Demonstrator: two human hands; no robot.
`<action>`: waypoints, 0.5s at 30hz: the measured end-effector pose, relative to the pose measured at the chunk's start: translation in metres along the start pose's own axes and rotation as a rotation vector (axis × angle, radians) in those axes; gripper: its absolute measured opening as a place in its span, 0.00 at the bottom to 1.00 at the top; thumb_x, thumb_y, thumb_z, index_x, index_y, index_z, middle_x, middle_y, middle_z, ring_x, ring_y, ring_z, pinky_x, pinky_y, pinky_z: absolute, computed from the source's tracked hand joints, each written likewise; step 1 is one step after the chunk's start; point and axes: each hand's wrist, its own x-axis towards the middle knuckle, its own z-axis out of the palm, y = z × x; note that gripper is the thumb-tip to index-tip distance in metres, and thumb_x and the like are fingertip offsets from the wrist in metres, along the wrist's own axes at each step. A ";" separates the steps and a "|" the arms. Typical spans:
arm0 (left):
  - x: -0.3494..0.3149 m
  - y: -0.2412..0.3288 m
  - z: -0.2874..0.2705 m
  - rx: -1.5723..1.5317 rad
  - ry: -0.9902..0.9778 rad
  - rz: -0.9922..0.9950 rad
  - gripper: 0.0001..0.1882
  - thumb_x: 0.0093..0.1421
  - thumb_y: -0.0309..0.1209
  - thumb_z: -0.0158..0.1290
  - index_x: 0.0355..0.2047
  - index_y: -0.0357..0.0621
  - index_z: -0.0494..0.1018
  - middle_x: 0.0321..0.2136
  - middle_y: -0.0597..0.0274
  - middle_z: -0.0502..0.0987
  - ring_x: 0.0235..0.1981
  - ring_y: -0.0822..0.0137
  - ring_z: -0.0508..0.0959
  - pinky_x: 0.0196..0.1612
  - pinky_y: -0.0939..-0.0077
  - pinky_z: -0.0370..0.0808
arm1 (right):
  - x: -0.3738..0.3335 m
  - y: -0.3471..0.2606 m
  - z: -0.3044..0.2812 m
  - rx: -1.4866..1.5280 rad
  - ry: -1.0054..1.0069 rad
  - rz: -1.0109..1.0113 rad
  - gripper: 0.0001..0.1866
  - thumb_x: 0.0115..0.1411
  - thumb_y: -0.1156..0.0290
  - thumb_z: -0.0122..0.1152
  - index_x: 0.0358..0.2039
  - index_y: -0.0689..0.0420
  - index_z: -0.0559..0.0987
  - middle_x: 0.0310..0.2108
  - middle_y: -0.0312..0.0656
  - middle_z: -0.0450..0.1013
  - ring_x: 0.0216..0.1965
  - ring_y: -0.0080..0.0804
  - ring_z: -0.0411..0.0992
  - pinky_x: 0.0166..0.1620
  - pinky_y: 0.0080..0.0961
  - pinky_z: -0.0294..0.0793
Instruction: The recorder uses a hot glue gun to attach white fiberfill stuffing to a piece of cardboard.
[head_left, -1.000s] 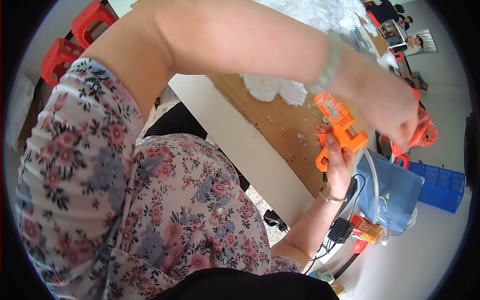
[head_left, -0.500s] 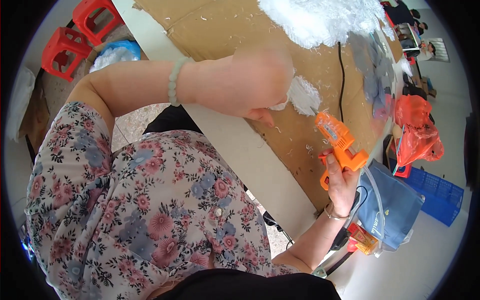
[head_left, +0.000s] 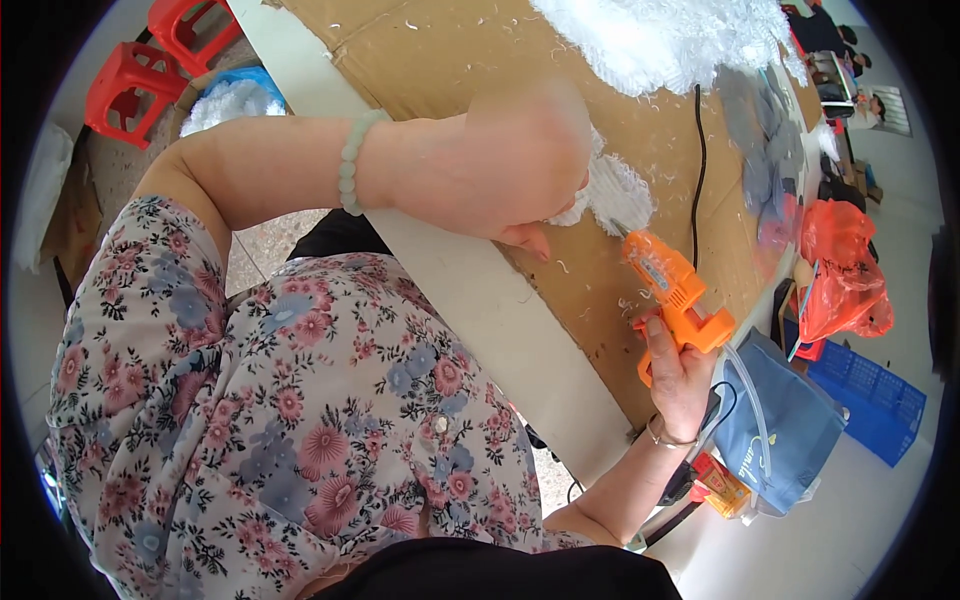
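Observation:
My right hand (head_left: 682,378) grips an orange hot glue gun (head_left: 668,280) by its handle, the index finger near the red trigger. A clear glue stick (head_left: 748,390) trails from its rear. The metal nozzle reaches the lower edge of a white fluffy fabric piece (head_left: 622,190); whether it touches cannot be made out. My left hand (head_left: 500,165), a pale bead bracelet at its wrist, bends over the near side of that piece and appears to pinch it. Its back hides most of the fingers; only the thumb and a fingertip show.
A cardboard sheet (head_left: 420,60) with lint covers the white table. A white fluffy heap (head_left: 660,40) lies at the far side, a black cord (head_left: 699,170) running from it. Grey discs (head_left: 755,130), a red plastic bag (head_left: 840,265), a blue bag (head_left: 780,420) and a blue basket (head_left: 870,395) sit right.
The glue gun has moved slightly left and its nozzle is now at the white fluffy piece's edge. My left hand stays over the piece; the whole view has shifted a little.

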 end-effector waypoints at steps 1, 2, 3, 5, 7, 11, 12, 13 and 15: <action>-0.001 0.000 0.000 0.000 0.000 -0.003 0.23 0.42 0.46 0.61 0.29 0.39 0.75 0.35 0.65 0.73 0.42 0.63 0.68 0.50 0.65 0.65 | 0.001 -0.001 0.002 -0.001 -0.003 0.000 0.11 0.59 0.74 0.57 0.42 0.63 0.72 0.32 0.37 0.73 0.32 0.23 0.72 0.38 0.21 0.71; -0.001 -0.001 0.000 0.043 0.028 0.016 0.19 0.46 0.46 0.59 0.26 0.41 0.75 0.33 0.67 0.73 0.40 0.66 0.69 0.47 0.68 0.66 | 0.001 -0.003 0.004 -0.001 0.004 -0.001 0.11 0.59 0.74 0.57 0.41 0.63 0.72 0.31 0.37 0.73 0.31 0.23 0.71 0.38 0.20 0.70; -0.002 -0.002 0.001 0.085 0.056 0.035 0.18 0.49 0.47 0.57 0.22 0.44 0.76 0.30 0.70 0.73 0.37 0.69 0.69 0.44 0.71 0.66 | 0.002 -0.004 0.006 -0.001 0.010 -0.002 0.10 0.59 0.74 0.57 0.40 0.63 0.72 0.31 0.36 0.73 0.31 0.23 0.71 0.37 0.20 0.70; -0.004 -0.001 0.001 0.087 0.063 0.037 0.18 0.49 0.47 0.57 0.22 0.44 0.76 0.30 0.70 0.73 0.37 0.69 0.69 0.44 0.71 0.66 | 0.003 -0.006 0.009 -0.004 0.005 -0.010 0.09 0.59 0.73 0.57 0.39 0.62 0.72 0.30 0.36 0.72 0.30 0.22 0.71 0.36 0.19 0.70; -0.006 -0.001 0.001 0.089 0.069 0.039 0.18 0.49 0.47 0.57 0.22 0.44 0.76 0.29 0.70 0.73 0.37 0.69 0.69 0.44 0.71 0.66 | 0.003 -0.008 0.012 -0.008 0.000 -0.017 0.09 0.59 0.73 0.57 0.39 0.62 0.72 0.30 0.35 0.72 0.30 0.21 0.71 0.35 0.18 0.69; -0.009 0.000 0.002 0.093 0.068 0.043 0.18 0.50 0.48 0.56 0.23 0.44 0.76 0.29 0.70 0.73 0.36 0.69 0.69 0.43 0.71 0.66 | 0.002 -0.011 0.017 -0.019 0.006 0.011 0.10 0.59 0.72 0.58 0.38 0.62 0.72 0.28 0.34 0.71 0.29 0.20 0.69 0.32 0.17 0.67; -0.010 0.000 0.002 0.095 0.084 0.047 0.18 0.50 0.48 0.56 0.23 0.44 0.76 0.29 0.70 0.73 0.36 0.69 0.69 0.43 0.71 0.66 | 0.003 -0.011 0.018 -0.041 0.003 0.020 0.10 0.59 0.72 0.58 0.39 0.62 0.72 0.28 0.34 0.71 0.29 0.19 0.69 0.31 0.16 0.67; -0.011 0.000 0.002 0.096 0.085 0.044 0.18 0.50 0.48 0.56 0.23 0.44 0.76 0.29 0.70 0.73 0.36 0.69 0.69 0.43 0.71 0.66 | 0.004 -0.012 0.020 -0.042 0.001 0.019 0.10 0.59 0.72 0.58 0.39 0.62 0.72 0.28 0.34 0.71 0.29 0.19 0.69 0.31 0.16 0.67; -0.011 -0.001 0.001 0.078 0.058 0.040 0.18 0.50 0.48 0.56 0.23 0.44 0.76 0.29 0.70 0.74 0.36 0.69 0.69 0.43 0.71 0.66 | 0.006 -0.013 0.021 -0.052 0.000 -0.012 0.11 0.58 0.71 0.59 0.40 0.62 0.72 0.29 0.34 0.71 0.28 0.19 0.69 0.30 0.16 0.67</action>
